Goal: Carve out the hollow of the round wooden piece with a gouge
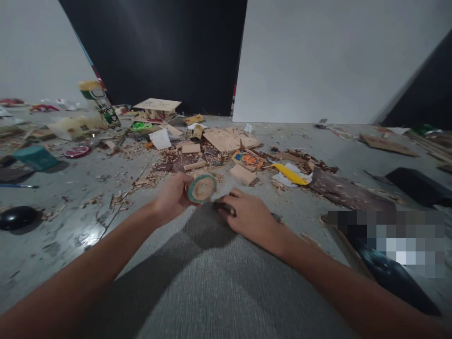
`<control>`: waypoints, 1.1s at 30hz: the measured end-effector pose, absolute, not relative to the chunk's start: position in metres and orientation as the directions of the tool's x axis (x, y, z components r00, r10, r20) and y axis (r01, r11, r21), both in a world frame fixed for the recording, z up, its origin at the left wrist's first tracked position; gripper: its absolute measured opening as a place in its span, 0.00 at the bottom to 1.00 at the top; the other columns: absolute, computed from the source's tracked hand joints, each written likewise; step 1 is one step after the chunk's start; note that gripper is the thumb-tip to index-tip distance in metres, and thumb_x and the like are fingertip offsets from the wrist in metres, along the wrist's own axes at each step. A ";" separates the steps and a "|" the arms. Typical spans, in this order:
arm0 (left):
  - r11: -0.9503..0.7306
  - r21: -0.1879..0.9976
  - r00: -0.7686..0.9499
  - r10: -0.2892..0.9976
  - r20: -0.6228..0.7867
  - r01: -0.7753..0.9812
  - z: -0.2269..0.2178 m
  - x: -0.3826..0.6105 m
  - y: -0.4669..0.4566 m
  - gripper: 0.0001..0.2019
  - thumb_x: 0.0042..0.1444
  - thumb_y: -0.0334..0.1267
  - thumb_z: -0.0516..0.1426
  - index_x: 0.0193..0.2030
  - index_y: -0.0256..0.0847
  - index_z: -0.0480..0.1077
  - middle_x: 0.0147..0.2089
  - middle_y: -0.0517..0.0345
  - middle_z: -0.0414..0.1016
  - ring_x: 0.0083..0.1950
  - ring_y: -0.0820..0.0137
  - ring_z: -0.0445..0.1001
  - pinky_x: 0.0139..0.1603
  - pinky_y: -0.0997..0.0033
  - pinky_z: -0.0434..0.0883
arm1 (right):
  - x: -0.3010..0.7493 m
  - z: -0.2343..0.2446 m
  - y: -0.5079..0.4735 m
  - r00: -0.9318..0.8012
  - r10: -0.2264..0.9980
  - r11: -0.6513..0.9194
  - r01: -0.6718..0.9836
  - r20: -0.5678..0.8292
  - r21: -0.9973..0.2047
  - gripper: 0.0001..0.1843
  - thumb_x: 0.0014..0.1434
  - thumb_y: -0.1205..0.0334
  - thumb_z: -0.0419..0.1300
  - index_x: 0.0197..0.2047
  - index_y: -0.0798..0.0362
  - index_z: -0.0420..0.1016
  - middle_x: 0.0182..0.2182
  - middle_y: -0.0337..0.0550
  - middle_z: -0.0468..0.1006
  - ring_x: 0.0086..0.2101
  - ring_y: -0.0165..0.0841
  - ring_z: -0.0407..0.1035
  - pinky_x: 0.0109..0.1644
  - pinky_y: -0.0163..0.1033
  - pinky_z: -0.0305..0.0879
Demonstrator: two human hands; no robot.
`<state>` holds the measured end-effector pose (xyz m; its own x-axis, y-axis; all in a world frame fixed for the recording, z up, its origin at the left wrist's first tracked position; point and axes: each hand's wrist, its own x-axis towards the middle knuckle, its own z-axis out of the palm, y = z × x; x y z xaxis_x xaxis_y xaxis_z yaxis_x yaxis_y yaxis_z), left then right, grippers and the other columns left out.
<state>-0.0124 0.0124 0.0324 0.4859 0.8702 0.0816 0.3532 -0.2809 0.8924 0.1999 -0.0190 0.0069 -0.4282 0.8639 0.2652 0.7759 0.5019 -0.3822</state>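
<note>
My left hand (174, 195) is closed round the edge of a round piece (204, 188) with a green rim and a tan, wood-like middle. Its flat face is tilted up toward me. Just right of it, my right hand (249, 214) has its fingers curled, with something small and dark at the fingertips that I cannot make out. Both hands are above a grey textured cloth (219, 292). Beyond them lie a small wooden block (243, 174), a colourful printed card (247, 160) and a yellow-handled tool (291, 174) on white paper.
Wood shavings and scraps cover the floor around a flat wooden board (229, 139). Left are a teal object (35, 157), a red round lid (77, 151) and a black rounded object (19, 218). A brown plank-like strip (349, 188) lies right. Light and dark panels (318, 61) stand behind.
</note>
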 end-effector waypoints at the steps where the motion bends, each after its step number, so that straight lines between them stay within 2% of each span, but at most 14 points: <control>1: -0.235 0.921 0.501 0.864 0.052 0.310 0.038 -0.009 0.009 0.31 0.63 0.46 0.33 0.56 0.37 0.69 0.52 0.42 0.78 0.54 0.51 0.75 0.49 0.49 0.74 | 0.204 0.008 -0.015 -0.388 0.875 0.477 0.795 0.289 -0.376 0.12 0.62 0.66 0.60 0.45 0.53 0.83 0.40 0.53 0.80 0.34 0.43 0.75 0.35 0.44 0.66; 2: -0.163 0.958 0.521 0.854 0.016 0.238 0.043 -0.006 0.005 0.31 0.61 0.46 0.32 0.55 0.37 0.70 0.51 0.43 0.79 0.50 0.53 0.77 0.44 0.53 0.76 | 0.209 0.011 -0.012 -0.347 0.882 0.454 0.808 0.319 -0.376 0.14 0.61 0.66 0.59 0.48 0.56 0.81 0.42 0.56 0.80 0.35 0.44 0.75 0.36 0.44 0.66; 3: 0.044 0.998 0.528 0.847 -0.063 0.048 0.047 -0.003 0.001 0.29 0.59 0.47 0.37 0.54 0.37 0.70 0.51 0.42 0.79 0.49 0.54 0.78 0.42 0.54 0.75 | 0.214 0.016 -0.009 -0.312 0.883 0.439 0.813 0.352 -0.382 0.16 0.60 0.67 0.59 0.51 0.57 0.79 0.42 0.57 0.79 0.37 0.44 0.74 0.36 0.45 0.66; 6: 0.379 0.884 0.586 0.795 -0.159 -0.274 0.054 0.005 -0.010 0.25 0.57 0.49 0.46 0.50 0.35 0.73 0.49 0.41 0.79 0.45 0.55 0.79 0.37 0.61 0.73 | 0.224 0.037 -0.010 -0.259 0.856 0.458 0.783 0.448 -0.421 0.14 0.61 0.66 0.59 0.49 0.56 0.78 0.38 0.51 0.80 0.35 0.39 0.73 0.36 0.41 0.66; 9: 0.436 0.819 0.604 0.784 -0.142 -0.374 0.061 0.011 -0.018 0.23 0.56 0.47 0.48 0.48 0.34 0.74 0.47 0.41 0.80 0.43 0.57 0.78 0.34 0.64 0.71 | 0.222 0.060 -0.024 -0.254 0.773 0.570 0.680 0.581 -0.461 0.07 0.64 0.62 0.59 0.37 0.51 0.78 0.31 0.43 0.80 0.26 0.32 0.68 0.28 0.37 0.61; 14: 0.467 0.789 0.634 0.763 -0.130 -0.400 0.070 0.017 -0.029 0.23 0.54 0.45 0.46 0.47 0.35 0.74 0.42 0.43 0.79 0.43 0.57 0.77 0.34 0.63 0.70 | 0.210 0.075 -0.044 -0.247 0.713 0.643 0.604 0.656 -0.471 0.03 0.61 0.64 0.63 0.35 0.51 0.76 0.26 0.38 0.77 0.22 0.29 0.64 0.26 0.36 0.58; 17: 0.504 0.746 0.682 0.725 -0.092 -0.435 0.069 0.018 -0.032 0.23 0.54 0.46 0.46 0.44 0.35 0.75 0.44 0.42 0.79 0.41 0.59 0.77 0.34 0.64 0.70 | 0.213 0.077 -0.045 -0.123 0.774 0.584 0.521 0.622 -0.623 0.13 0.69 0.58 0.55 0.35 0.51 0.77 0.22 0.37 0.73 0.22 0.30 0.65 0.25 0.36 0.59; 19: 0.530 0.715 0.702 0.708 -0.077 -0.456 0.066 0.018 -0.032 0.24 0.55 0.47 0.47 0.44 0.34 0.76 0.45 0.43 0.78 0.40 0.60 0.77 0.35 0.65 0.70 | 0.219 0.080 -0.044 -0.023 0.768 0.589 0.421 0.640 -0.690 0.23 0.72 0.47 0.49 0.35 0.50 0.79 0.24 0.40 0.76 0.26 0.32 0.69 0.29 0.38 0.63; 22: 0.546 0.699 0.696 0.712 -0.095 -0.463 0.064 0.018 -0.031 0.25 0.59 0.51 0.46 0.44 0.34 0.76 0.44 0.44 0.78 0.40 0.60 0.77 0.34 0.66 0.70 | 0.231 0.093 -0.049 0.030 0.708 0.622 0.447 0.705 -0.643 0.36 0.65 0.30 0.44 0.31 0.47 0.82 0.28 0.44 0.79 0.30 0.36 0.71 0.33 0.42 0.65; 24: 0.535 0.705 0.683 0.724 -0.098 -0.466 0.065 0.019 -0.032 0.24 0.61 0.51 0.46 0.43 0.34 0.75 0.46 0.43 0.77 0.40 0.61 0.77 0.34 0.67 0.70 | 0.236 0.103 -0.055 0.097 0.709 0.580 0.485 0.699 -0.655 0.39 0.64 0.28 0.41 0.29 0.44 0.83 0.19 0.42 0.73 0.21 0.33 0.67 0.25 0.41 0.61; 26: 0.513 0.713 0.663 0.743 -0.090 -0.478 0.068 0.020 -0.033 0.22 0.59 0.48 0.46 0.42 0.34 0.74 0.49 0.42 0.76 0.41 0.61 0.77 0.34 0.67 0.70 | 0.238 0.111 -0.061 0.177 0.725 0.551 0.429 0.665 -0.715 0.33 0.67 0.33 0.46 0.30 0.43 0.84 0.15 0.40 0.70 0.16 0.31 0.64 0.19 0.39 0.57; 28: 0.482 0.721 0.632 0.771 -0.079 -0.497 0.071 0.021 -0.034 0.21 0.56 0.46 0.47 0.43 0.34 0.74 0.51 0.42 0.76 0.42 0.61 0.76 0.35 0.66 0.70 | 0.239 0.115 -0.065 0.162 0.765 0.548 0.346 0.623 -0.762 0.22 0.67 0.42 0.56 0.32 0.43 0.85 0.18 0.40 0.76 0.17 0.32 0.69 0.17 0.37 0.60; 31: 0.421 0.740 0.573 0.818 -0.059 -0.525 0.075 0.022 -0.035 0.21 0.54 0.46 0.47 0.43 0.35 0.74 0.48 0.43 0.76 0.43 0.59 0.76 0.35 0.65 0.71 | 0.241 0.116 -0.064 -0.047 0.824 0.541 0.357 0.564 -0.761 0.05 0.61 0.54 0.67 0.37 0.43 0.85 0.25 0.40 0.82 0.23 0.34 0.76 0.18 0.34 0.67; 33: 0.393 0.736 0.532 0.845 -0.053 -0.551 0.076 0.021 -0.034 0.21 0.55 0.45 0.46 0.43 0.36 0.75 0.43 0.44 0.77 0.43 0.59 0.75 0.35 0.65 0.71 | 0.244 0.115 -0.060 -0.200 0.809 0.576 0.456 0.553 -0.678 0.03 0.59 0.58 0.68 0.38 0.42 0.84 0.27 0.38 0.83 0.25 0.33 0.77 0.22 0.32 0.70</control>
